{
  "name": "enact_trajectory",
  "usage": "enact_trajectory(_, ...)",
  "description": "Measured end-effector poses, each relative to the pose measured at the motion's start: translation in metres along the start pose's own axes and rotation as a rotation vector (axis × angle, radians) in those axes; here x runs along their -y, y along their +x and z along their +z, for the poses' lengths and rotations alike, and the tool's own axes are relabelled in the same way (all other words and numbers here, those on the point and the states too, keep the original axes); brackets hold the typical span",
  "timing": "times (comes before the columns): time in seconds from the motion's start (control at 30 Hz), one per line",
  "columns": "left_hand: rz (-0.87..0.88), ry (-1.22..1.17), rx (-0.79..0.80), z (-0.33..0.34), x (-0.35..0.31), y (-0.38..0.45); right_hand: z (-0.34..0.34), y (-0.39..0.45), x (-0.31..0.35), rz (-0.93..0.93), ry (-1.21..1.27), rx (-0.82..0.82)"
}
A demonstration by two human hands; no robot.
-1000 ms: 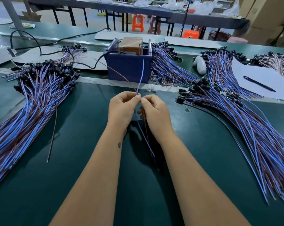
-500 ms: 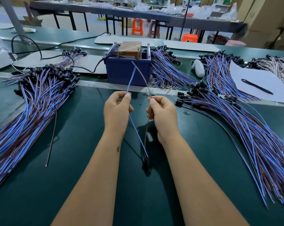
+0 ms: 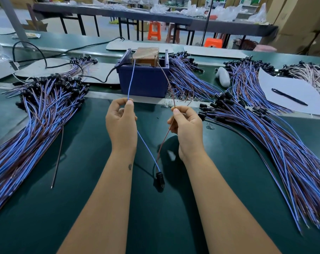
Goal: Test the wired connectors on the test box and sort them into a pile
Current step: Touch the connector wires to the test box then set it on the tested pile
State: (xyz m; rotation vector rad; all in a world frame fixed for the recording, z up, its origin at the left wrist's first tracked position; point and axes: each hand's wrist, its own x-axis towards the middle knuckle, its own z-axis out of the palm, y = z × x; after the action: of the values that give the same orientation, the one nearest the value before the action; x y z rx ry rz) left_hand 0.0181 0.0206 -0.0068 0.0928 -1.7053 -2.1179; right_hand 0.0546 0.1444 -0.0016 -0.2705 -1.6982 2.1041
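The left hand [image 3: 121, 123] is pinching the blue wire [image 3: 130, 79], and the right hand [image 3: 187, 129] is pinching the brown wire [image 3: 169, 85]. Both wire ends are reaching the test box [image 3: 144, 77]. The black connector [image 3: 159, 177] is hanging between the forearms above the tabletop [image 3: 36, 217].

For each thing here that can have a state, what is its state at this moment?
left hand: pinches the blue wire.
right hand: pinches the brown wire.
blue wire: its end reaches up to the test box.
brown wire: its end also reaches up to the box.
black connector: hangs low between the forearms.
pen: lies on the white sheet.
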Motion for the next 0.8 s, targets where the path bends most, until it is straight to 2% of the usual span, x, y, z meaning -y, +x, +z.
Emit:
enact_trajectory(0.3, -0.045, 0.065, -0.016, 0.0010, 0.0068, 0.0046, 0.0043, 0.0033, -0.0021, 0.016, -0.077, 0.016)
enact_trajectory(0.8, -0.114, 0.021, -0.075, -0.0024, 0.0074, 0.0083, 0.0024, 0.0026, -0.0015, 0.019, -0.086, 0.028)
